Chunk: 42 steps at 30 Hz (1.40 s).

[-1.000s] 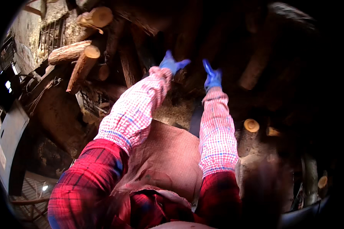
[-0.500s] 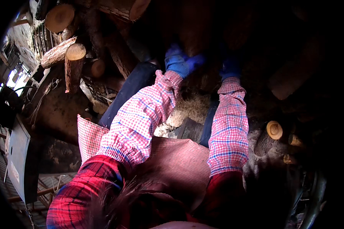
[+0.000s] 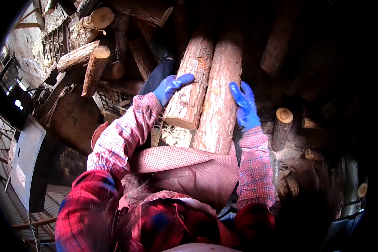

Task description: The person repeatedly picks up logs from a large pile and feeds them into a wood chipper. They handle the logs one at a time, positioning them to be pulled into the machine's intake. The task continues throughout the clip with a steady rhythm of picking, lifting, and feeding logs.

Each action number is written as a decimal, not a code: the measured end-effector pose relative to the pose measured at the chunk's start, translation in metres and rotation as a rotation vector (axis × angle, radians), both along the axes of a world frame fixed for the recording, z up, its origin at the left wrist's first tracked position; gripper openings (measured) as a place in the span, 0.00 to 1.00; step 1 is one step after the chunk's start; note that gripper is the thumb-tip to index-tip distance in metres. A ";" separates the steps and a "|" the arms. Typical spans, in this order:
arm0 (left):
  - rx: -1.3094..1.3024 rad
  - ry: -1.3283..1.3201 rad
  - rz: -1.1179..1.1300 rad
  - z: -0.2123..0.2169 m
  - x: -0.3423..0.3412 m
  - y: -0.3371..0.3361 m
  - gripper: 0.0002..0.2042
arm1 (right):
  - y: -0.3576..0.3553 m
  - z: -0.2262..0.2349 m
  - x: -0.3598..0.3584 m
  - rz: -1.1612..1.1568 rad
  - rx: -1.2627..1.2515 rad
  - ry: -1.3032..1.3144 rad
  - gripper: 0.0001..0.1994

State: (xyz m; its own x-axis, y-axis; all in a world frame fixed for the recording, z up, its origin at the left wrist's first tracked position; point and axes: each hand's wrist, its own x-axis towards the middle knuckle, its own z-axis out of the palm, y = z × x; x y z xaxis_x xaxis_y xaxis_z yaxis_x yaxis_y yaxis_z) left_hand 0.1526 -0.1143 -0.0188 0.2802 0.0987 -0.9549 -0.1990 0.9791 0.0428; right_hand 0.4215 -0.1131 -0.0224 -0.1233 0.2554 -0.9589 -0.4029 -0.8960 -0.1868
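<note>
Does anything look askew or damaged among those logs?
Slightly askew: between the blue-gloved left hand and right hand, the right log reaches farther toward the checked apron than the left log, so their ends don't line up. No damage stands out, though shadows hide much.

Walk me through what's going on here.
A person's left hand holds the left log, thumb over it, while the right hand is against the outer side of the right log. The two sit side by side between the hands, the right one's near end right by the pink checked apron. Other cut logs show on both sides.
</note>
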 end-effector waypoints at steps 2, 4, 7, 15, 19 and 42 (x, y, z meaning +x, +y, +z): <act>-0.201 -0.055 0.151 0.010 0.015 0.026 0.25 | -0.002 -0.013 0.015 -0.066 0.029 0.033 0.33; -0.286 -0.025 0.218 0.019 0.023 0.049 0.23 | 0.021 -0.002 0.012 -0.219 -0.139 0.218 0.29; -0.331 0.006 0.324 -0.009 0.015 0.055 0.22 | 0.043 0.011 0.005 -0.278 -0.134 0.355 0.26; -0.354 -0.156 0.360 0.088 0.008 0.036 0.24 | -0.016 0.079 -0.007 -0.601 -0.296 0.774 0.27; -0.359 -0.151 0.336 0.198 0.018 0.021 0.23 | -0.042 0.181 -0.003 -0.423 -0.105 0.409 0.26; 0.583 -0.122 0.183 0.441 0.109 -0.065 0.18 | -0.234 0.644 0.346 0.375 0.879 -1.574 0.55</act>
